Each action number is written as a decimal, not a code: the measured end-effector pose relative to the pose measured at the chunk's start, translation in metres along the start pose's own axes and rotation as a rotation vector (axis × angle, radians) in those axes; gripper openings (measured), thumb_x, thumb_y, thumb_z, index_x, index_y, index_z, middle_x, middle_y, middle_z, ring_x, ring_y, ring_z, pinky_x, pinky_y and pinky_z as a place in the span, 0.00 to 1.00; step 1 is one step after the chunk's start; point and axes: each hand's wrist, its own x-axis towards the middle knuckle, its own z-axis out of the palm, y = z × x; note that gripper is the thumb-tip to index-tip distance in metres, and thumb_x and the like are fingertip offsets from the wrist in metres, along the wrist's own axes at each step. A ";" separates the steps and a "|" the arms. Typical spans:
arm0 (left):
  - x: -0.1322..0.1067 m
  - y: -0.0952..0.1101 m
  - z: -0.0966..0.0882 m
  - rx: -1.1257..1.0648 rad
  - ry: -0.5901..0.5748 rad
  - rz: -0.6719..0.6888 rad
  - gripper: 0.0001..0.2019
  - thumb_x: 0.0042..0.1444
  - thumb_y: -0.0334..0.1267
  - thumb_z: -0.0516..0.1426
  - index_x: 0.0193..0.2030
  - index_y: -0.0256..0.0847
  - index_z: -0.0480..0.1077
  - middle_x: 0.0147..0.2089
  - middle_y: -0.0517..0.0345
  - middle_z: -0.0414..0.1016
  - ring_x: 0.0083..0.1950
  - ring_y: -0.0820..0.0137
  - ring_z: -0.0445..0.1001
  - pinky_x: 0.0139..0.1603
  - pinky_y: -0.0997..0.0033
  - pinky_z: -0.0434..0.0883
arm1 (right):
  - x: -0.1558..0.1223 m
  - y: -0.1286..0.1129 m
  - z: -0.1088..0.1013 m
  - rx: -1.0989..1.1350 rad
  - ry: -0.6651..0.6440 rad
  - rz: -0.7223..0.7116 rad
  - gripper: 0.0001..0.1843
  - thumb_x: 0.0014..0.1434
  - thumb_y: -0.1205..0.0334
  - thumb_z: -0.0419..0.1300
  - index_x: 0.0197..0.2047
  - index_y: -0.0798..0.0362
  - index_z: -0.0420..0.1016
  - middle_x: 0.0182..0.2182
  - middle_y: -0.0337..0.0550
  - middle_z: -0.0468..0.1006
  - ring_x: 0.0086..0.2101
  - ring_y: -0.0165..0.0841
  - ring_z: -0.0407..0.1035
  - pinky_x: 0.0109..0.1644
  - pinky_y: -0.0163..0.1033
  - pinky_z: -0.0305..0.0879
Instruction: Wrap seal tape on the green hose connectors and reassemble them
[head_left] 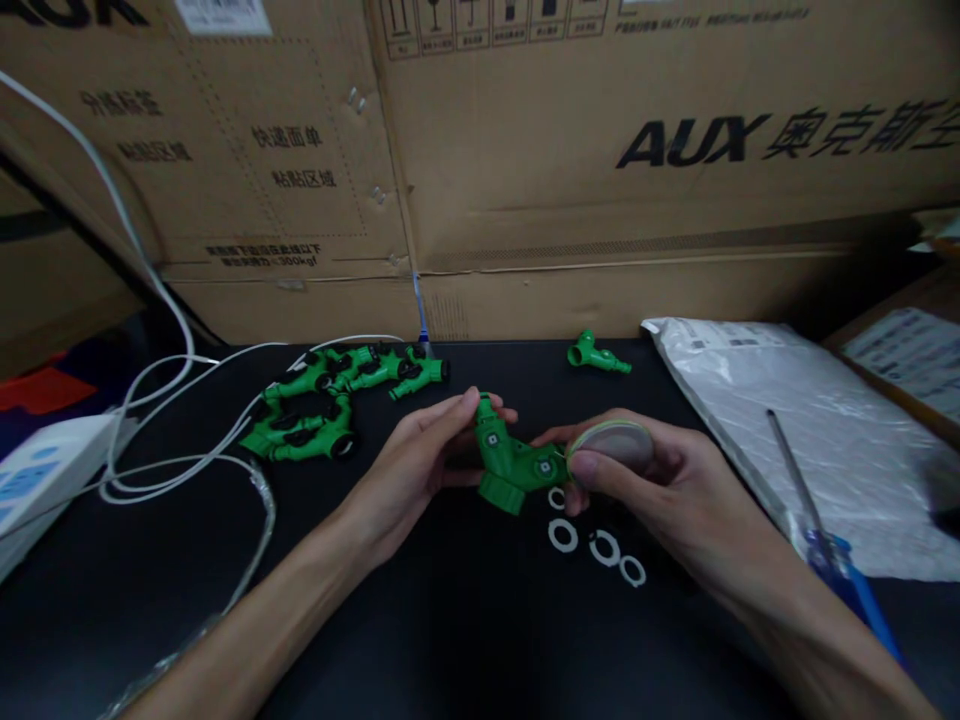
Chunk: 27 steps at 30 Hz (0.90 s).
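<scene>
My left hand (439, 440) grips one arm of a green Y-shaped hose splitter (502, 465), thumb on top and fingers behind it. The splitter's wide collar points down towards me. In my right hand (637, 465) is a flat round grey disc with a yellowish-green rim (615, 443), like a roll of tape, pinched under the thumb. The disc is at the tip of the splitter's right arm; whether they touch, I cannot tell. Below, several white ring washers (562, 535) lie on the black table, one partly behind my right fingers.
Several green splitters with black parts (322, 400) are grouped at the left. Another green splitter (598, 353) lies at the back. To the right are a white plastic mailer (817, 440) and a blue-handled screwdriver (832, 550). White cables (150, 490) loop at left; cardboard boxes (525, 150) wall the back.
</scene>
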 end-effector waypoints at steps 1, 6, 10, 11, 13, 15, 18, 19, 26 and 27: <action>-0.001 0.001 0.002 0.025 0.013 0.009 0.17 0.63 0.54 0.65 0.50 0.45 0.82 0.54 0.52 0.83 0.51 0.60 0.81 0.40 0.71 0.78 | 0.000 -0.001 0.003 -0.022 0.021 -0.013 0.07 0.65 0.54 0.70 0.40 0.48 0.84 0.28 0.38 0.83 0.31 0.31 0.77 0.38 0.35 0.71; -0.006 0.002 0.007 0.213 0.102 0.070 0.19 0.63 0.54 0.65 0.55 0.48 0.79 0.57 0.52 0.82 0.52 0.59 0.80 0.38 0.72 0.75 | 0.001 -0.004 0.010 -0.104 0.088 0.004 0.11 0.61 0.51 0.73 0.37 0.49 0.84 0.30 0.41 0.85 0.33 0.33 0.79 0.42 0.37 0.74; -0.006 -0.002 0.008 0.314 0.140 0.113 0.16 0.65 0.51 0.63 0.54 0.47 0.81 0.51 0.54 0.83 0.51 0.62 0.79 0.42 0.73 0.72 | 0.001 0.000 0.005 -0.111 0.209 0.071 0.15 0.62 0.47 0.71 0.40 0.50 0.83 0.21 0.36 0.78 0.23 0.28 0.71 0.29 0.32 0.66; -0.006 -0.003 0.008 0.330 0.145 0.109 0.16 0.65 0.50 0.62 0.53 0.46 0.82 0.49 0.55 0.83 0.50 0.63 0.78 0.43 0.73 0.71 | 0.002 0.001 0.004 -0.084 0.210 0.103 0.16 0.63 0.47 0.71 0.40 0.52 0.82 0.20 0.34 0.77 0.20 0.26 0.69 0.26 0.31 0.63; -0.006 -0.005 0.011 0.348 0.163 0.081 0.16 0.65 0.50 0.61 0.52 0.45 0.82 0.45 0.57 0.82 0.45 0.66 0.76 0.41 0.73 0.69 | 0.002 0.003 0.003 0.013 0.173 0.154 0.16 0.63 0.48 0.71 0.37 0.53 0.80 0.22 0.34 0.76 0.18 0.23 0.66 0.24 0.30 0.61; -0.008 -0.007 0.014 0.363 0.177 0.051 0.17 0.65 0.50 0.59 0.51 0.43 0.82 0.41 0.58 0.79 0.38 0.68 0.72 0.35 0.72 0.65 | 0.003 0.004 0.005 0.116 0.106 0.169 0.15 0.63 0.50 0.72 0.38 0.54 0.79 0.24 0.34 0.78 0.20 0.23 0.68 0.26 0.29 0.64; -0.010 -0.009 0.018 0.383 0.173 0.028 0.16 0.64 0.48 0.58 0.50 0.42 0.79 0.35 0.60 0.75 0.33 0.69 0.68 0.30 0.71 0.62 | 0.004 0.003 0.009 0.184 -0.011 0.172 0.11 0.66 0.55 0.70 0.41 0.54 0.79 0.25 0.35 0.79 0.24 0.25 0.72 0.31 0.28 0.68; -0.011 -0.010 0.019 0.393 0.170 0.025 0.15 0.62 0.48 0.59 0.49 0.42 0.78 0.34 0.61 0.74 0.32 0.69 0.67 0.29 0.71 0.61 | 0.004 0.002 0.011 0.190 -0.038 0.179 0.10 0.67 0.56 0.69 0.41 0.54 0.79 0.24 0.36 0.79 0.25 0.25 0.73 0.32 0.28 0.68; -0.014 -0.015 0.024 0.396 0.117 0.102 0.07 0.59 0.44 0.61 0.35 0.43 0.74 0.28 0.63 0.74 0.29 0.71 0.67 0.28 0.72 0.62 | 0.005 0.002 0.014 0.174 -0.041 0.241 0.10 0.63 0.58 0.72 0.36 0.54 0.80 0.21 0.35 0.77 0.23 0.27 0.72 0.30 0.29 0.68; -0.015 -0.015 0.024 0.386 0.113 0.110 0.07 0.59 0.44 0.61 0.35 0.43 0.73 0.27 0.63 0.74 0.29 0.70 0.68 0.28 0.72 0.62 | 0.005 0.001 0.014 0.172 -0.039 0.246 0.10 0.62 0.57 0.73 0.35 0.54 0.80 0.21 0.35 0.77 0.22 0.27 0.72 0.28 0.29 0.68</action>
